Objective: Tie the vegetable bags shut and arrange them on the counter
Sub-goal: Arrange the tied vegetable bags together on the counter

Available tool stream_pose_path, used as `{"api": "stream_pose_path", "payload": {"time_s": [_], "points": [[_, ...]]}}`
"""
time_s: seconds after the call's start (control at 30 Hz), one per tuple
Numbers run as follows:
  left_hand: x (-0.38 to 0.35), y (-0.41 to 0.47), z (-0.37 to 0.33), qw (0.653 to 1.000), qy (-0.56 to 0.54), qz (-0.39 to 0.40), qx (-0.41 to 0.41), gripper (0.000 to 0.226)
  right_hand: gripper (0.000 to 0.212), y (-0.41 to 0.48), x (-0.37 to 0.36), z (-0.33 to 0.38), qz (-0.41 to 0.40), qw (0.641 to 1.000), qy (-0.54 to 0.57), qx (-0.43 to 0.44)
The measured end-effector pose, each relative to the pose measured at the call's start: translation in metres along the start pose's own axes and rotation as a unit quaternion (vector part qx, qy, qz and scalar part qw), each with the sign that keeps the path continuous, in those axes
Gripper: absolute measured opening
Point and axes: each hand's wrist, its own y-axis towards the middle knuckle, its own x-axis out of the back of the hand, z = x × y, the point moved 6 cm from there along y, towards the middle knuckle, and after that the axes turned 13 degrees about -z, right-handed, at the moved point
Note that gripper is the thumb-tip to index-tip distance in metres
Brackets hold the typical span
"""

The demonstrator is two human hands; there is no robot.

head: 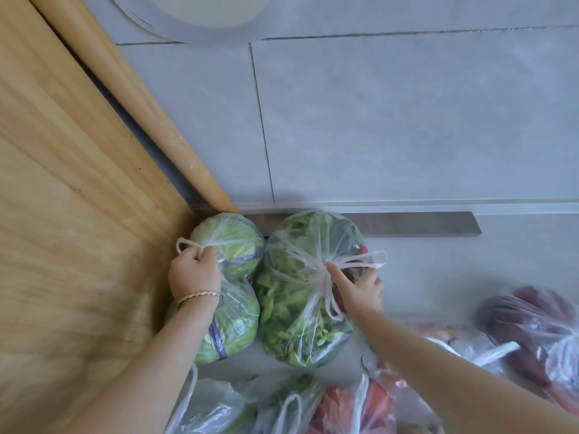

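The pale grey surface [470, 264] runs up to a tall light wooden panel [62, 214] on the left, and the two bags being handled stand side by side in that corner, touching each other. The larger, on the right, is the clear thin plastic bag of loose leafy greens [291, 314]. It looks bulky but light and soft all over, and the leaves would likely bruise if squeezed or stacked under. Just left of it, against the wood, the clear plastic bag of two pale green cabbages [233, 327] is probably the heavy one — dense round heads that may roll and strain the thin film, so it wants lifting by the gathered neck with a palm beneath. Nearer the person lie more bags, among them a clear bag of orange-red produce [376, 405] and, off to the right, a clear bag of dark red vegetables [539, 327]. Some of their handles appear loose, so they likely await tying. The left hand [194, 274], with a thin braided bracelet [199, 297] at its wrist, is curled tight round the twisted top of the cabbage bag, and one white handle loop [185, 244] sticks out past the knuckles. The right hand [357, 288] pinches the greens bag at its white knotted handles [324, 270], thumb laid to the knot; its far fingers are partly hidden. The film looks slippery and stretchy — the knots are the sure places to take hold.
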Motion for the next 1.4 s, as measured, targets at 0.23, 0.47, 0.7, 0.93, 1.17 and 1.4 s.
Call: {"api": "stream_pose_path", "payload": {"time_s": [0.23,0.47,0.7,0.93,1.17,1.4], "points": [[-0.004,-0.01,-0.001,0.995,0.064,0.032,-0.069,0.043,0.068,0.035,-0.03,-0.01,0.062,0.987,0.1,-0.11],[-0.007,-0.018,0.003,0.98,0.173,0.076,-0.068,0.034,0.034,0.022,-0.024,0.039,0.237,0.97,0.043,0.035],[-0.026,-0.106,-0.032,0.863,0.316,0.202,-0.338,0.081,0.059,0.001,0.084,0.029,0.195,0.881,-0.333,0.272],[-0.084,-0.178,-0.018,0.738,0.396,0.347,-0.422,0.081,0.073,-0.005,0.129,-0.079,0.149,0.661,-0.633,0.375],[-0.104,-0.173,0.0,0.699,0.47,0.383,-0.378,0.09,0.017,0.015,0.147,-0.071,0.023,0.805,-0.474,0.356],[-0.102,-0.17,0.007,0.707,0.467,0.403,-0.346,0.088,0.039,0.036,0.17,-0.016,-0.101,0.958,-0.145,0.225]]}}
